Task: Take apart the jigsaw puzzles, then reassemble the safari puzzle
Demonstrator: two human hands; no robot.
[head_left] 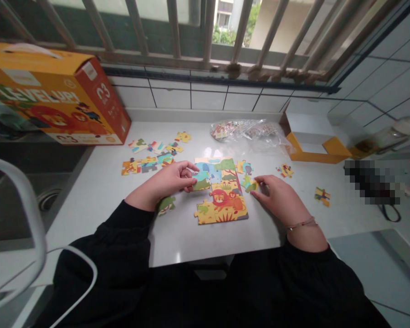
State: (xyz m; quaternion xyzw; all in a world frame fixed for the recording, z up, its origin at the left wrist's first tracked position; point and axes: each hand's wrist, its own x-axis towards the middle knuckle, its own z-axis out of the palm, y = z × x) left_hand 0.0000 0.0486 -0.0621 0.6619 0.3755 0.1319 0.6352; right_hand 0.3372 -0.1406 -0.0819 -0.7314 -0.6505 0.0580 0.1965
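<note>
A partly joined jigsaw puzzle (228,200) lies on the white counter, showing a red lion and cub, a tree and a blue animal. At its left edge my left hand (174,180) is closed, with thumb and fingertips on a green and blue puzzle piece (201,183) that sits against the joined part. Just right of the puzzle, my right hand (275,193) pinches a green and yellow puzzle piece (249,184) between thumb and fingers. A loose green piece (166,206) lies under my left wrist, partly hidden. Another piece (245,167) touches or nearly touches the puzzle's right side.
Loose pieces (148,164) lie at the back left; single pieces (323,196) lie right. Behind are clear bags of pieces (239,130) and an open yellow box (321,155). An orange puzzle box (54,100) stands left, near a sink (51,200) and white cable (92,264).
</note>
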